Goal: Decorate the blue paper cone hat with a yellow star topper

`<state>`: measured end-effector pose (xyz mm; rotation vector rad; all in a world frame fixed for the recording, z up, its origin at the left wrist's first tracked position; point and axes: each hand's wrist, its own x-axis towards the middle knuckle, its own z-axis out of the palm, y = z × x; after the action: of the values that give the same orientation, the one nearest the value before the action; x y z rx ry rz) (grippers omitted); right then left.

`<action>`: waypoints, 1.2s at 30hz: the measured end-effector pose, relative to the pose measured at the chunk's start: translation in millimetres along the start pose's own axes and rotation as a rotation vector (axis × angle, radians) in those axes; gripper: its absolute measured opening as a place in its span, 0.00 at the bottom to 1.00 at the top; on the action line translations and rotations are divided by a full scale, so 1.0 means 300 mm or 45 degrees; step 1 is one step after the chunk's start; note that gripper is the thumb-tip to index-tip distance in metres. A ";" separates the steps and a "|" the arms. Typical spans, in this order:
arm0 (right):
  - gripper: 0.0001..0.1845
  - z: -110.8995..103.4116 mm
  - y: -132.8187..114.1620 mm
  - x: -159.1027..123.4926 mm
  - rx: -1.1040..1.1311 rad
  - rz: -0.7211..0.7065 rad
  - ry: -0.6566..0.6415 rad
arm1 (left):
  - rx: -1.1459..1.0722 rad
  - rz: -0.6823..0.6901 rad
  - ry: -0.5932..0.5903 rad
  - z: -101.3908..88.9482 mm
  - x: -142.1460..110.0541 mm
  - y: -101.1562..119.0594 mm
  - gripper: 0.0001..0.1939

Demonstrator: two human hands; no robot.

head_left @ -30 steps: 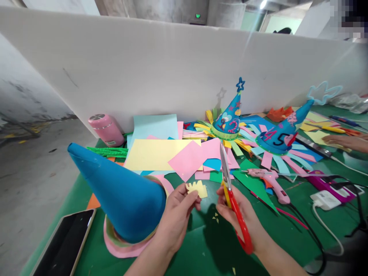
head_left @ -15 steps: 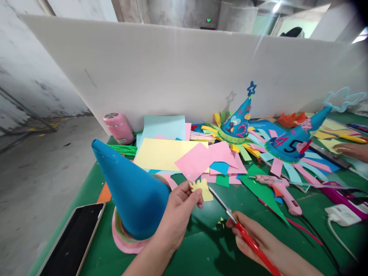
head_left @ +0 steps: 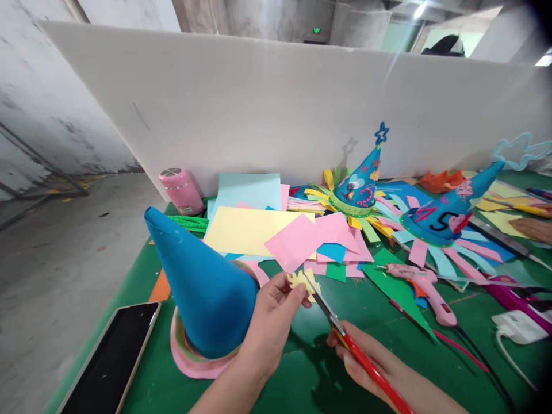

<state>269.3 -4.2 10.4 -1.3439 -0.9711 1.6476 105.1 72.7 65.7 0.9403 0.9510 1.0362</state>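
My left hand (head_left: 271, 322) pinches a small yellow paper cut-out (head_left: 302, 282) with a jagged edge, held above the green table (head_left: 302, 379). My right hand (head_left: 366, 359) grips red-handled scissors (head_left: 340, 333), whose blades point up-left and touch the cut-out's right edge. A large blue paper cone hat (head_left: 202, 287) with a pink brim stands just left of my left hand.
Sheets of yellow, pink and light blue paper (head_left: 259, 227) lie behind. Two decorated blue cone hats (head_left: 360, 184) (head_left: 444, 210) sit at the back right. A pink glue gun (head_left: 425, 282), white power strip (head_left: 515, 325), pink cup (head_left: 181, 190), dark tablet (head_left: 107, 362). Another person's hand (head_left: 532, 227) rests far right.
The scissors swung from pointing up and away to pointing at the cut-out, and their blades have now reached its edge. My left hand stays pinching the yellow piece.
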 end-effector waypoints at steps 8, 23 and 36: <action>0.17 -0.004 0.021 0.049 0.067 0.128 -0.093 | -0.018 0.009 0.058 0.007 -0.002 0.003 0.06; 0.22 0.080 -0.011 0.032 -0.082 -0.079 0.027 | -0.193 0.026 0.232 0.016 -0.015 -0.031 0.06; 0.25 0.132 -0.022 0.038 0.053 -0.075 0.009 | -0.252 0.026 0.329 0.023 -0.013 -0.037 0.07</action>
<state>229.3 5.5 18.0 -1.2808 -0.9580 1.6096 113.5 65.2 57.9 0.6636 1.0300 1.2661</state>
